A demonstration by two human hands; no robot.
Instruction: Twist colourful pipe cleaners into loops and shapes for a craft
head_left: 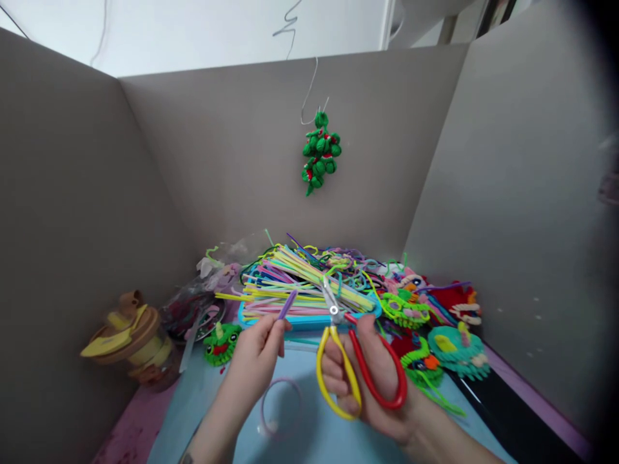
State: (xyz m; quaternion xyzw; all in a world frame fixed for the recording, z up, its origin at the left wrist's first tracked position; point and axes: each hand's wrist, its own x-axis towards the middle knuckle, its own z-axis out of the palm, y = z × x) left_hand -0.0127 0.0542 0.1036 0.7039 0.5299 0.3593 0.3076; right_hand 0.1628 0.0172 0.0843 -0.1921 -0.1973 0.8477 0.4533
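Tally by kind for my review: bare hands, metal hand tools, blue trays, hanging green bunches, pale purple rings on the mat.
Bare left hand and bare right hand: 2
Metal hand tool with red and yellow handles: 1
Blue plastic tray: 1
Green fuzzy hanging bunch: 1
Pale purple ring: 1
Total: 6

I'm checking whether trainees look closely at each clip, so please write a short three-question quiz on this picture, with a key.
1. Fill in the colour: the left hand holds a ____ pipe cleaner.
2. Where are the scissors? (a) in the blue tray; (b) in the right hand; (c) in the left hand.
3. True or false: a green ornament hangs from a wire.

Key: 1. purple; 2. b; 3. true.
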